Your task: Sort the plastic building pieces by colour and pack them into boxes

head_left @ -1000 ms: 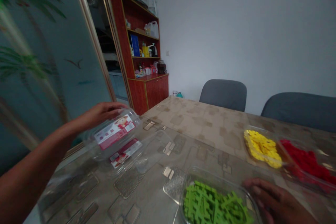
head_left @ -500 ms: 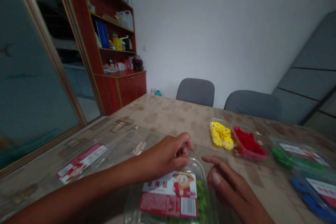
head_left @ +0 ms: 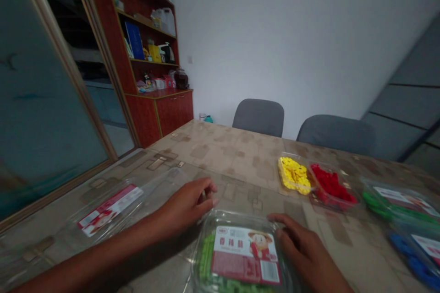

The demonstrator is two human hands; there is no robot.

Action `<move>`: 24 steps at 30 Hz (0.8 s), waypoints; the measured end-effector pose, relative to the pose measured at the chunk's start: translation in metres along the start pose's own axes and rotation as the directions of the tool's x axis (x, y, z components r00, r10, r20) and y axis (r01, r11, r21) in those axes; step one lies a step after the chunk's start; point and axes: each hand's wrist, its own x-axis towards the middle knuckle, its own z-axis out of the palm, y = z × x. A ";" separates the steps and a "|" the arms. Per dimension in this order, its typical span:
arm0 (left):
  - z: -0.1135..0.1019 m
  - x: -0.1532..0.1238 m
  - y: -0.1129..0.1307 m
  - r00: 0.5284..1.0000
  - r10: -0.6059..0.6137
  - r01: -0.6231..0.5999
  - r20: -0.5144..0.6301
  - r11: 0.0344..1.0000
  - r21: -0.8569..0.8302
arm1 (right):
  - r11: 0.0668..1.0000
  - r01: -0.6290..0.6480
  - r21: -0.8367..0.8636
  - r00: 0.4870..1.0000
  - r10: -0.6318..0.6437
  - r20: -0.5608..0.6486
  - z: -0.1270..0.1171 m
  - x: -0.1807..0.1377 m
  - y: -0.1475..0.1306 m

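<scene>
A clear plastic box (head_left: 202, 229) with a closed lid stands at the front edge of the view, holding green pieces (head_left: 208, 254). Its lid bears a red and white label (head_left: 245, 254) with a cartoon figure in a hat. My right hand (head_left: 300, 247) grips the box at its far right corner, index finger along the rim. Just off the far left corner is my left hand (head_left: 192, 203), its fingers loosely bent, thumb apart, nothing between them. Part of the box is cut off by the lower frame edge.
Clear lids, one with a red and white label (head_left: 110, 210), lie at left. Open tubs of yellow pieces (head_left: 294, 176) and red pieces (head_left: 332, 185) stand at right, beside labelled boxes of green (head_left: 378, 203) and blue pieces (head_left: 412, 254). Grey chairs (head_left: 259, 116) stand behind the table.
The box has shifted to the right, and more of its left side shows. My left hand has moved left off its lid. My right hand has come onto its right corner.
</scene>
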 end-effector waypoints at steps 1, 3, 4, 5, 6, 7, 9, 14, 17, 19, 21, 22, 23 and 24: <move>0.004 -0.006 -0.005 0.999 -0.029 0.030 0.026 0.998 -0.047 | 1.000 0.001 -0.020 1.000 -0.001 -0.017 0.003 0.000 -0.001; 0.013 -0.017 -0.010 0.997 -0.055 0.065 0.062 0.981 -0.183 | 0.998 -0.003 -0.060 0.997 -0.001 -0.072 0.009 -0.002 -0.006; 0.016 -0.020 -0.010 0.995 -0.061 0.079 0.074 0.961 -0.267 | 0.997 -0.010 -0.082 0.995 0.002 -0.101 0.011 -0.003 -0.009; 0.018 -0.023 -0.009 0.994 -0.070 0.096 0.086 0.931 -0.352 | 0.995 -0.021 -0.101 0.992 0.008 -0.125 0.012 -0.004 -0.011; 0.019 -0.025 -0.008 0.992 -0.085 0.119 0.098 0.896 -0.428 | 0.993 -0.034 -0.115 0.990 0.018 -0.139 0.013 -0.005 -0.013; 0.020 -0.027 -0.007 0.988 -0.103 0.146 0.115 0.860 -0.489 | 0.991 -0.048 -0.122 0.988 0.029 -0.150 0.013 -0.006 -0.014; 0.018 -0.030 -0.005 0.979 -0.130 0.195 0.154 0.805 -0.561 | 0.990 -0.070 -0.125 0.987 0.050 -0.153 0.011 -0.007 -0.014; 0.023 -0.032 -0.005 0.972 -0.168 0.231 0.162 0.782 -0.579 | 0.993 -0.087 -0.081 0.991 0.078 -0.110 0.008 -0.013 -0.012; 0.031 -0.031 -0.007 0.969 -0.202 0.247 0.144 0.731 -0.636 | 0.995 -0.093 0.037 0.979 0.098 -0.176 0.015 -0.016 -0.018; 0.036 -0.030 -0.009 0.961 -0.216 0.274 0.174 0.649 -0.710 | 0.990 -0.093 0.104 0.976 0.111 -0.185 0.020 -0.017 -0.023; 0.040 -0.031 -0.011 0.954 -0.223 0.292 0.199 0.558 -0.776 | 0.984 -0.094 0.151 0.973 0.124 -0.197 0.024 -0.016 -0.025; 0.041 -0.031 -0.012 0.953 -0.226 0.295 0.204 0.520 -0.802 | 0.980 -0.091 0.177 0.969 0.128 -0.211 0.025 -0.015 -0.025; 0.041 -0.032 -0.014 0.952 -0.229 0.294 0.205 0.489 -0.821 | 0.975 -0.086 0.203 0.964 0.133 -0.230 0.026 -0.014 -0.024; 0.042 -0.033 -0.014 0.951 -0.236 0.291 0.200 0.463 -0.837 | 0.971 -0.081 0.226 0.958 0.139 -0.252 0.028 -0.013 -0.023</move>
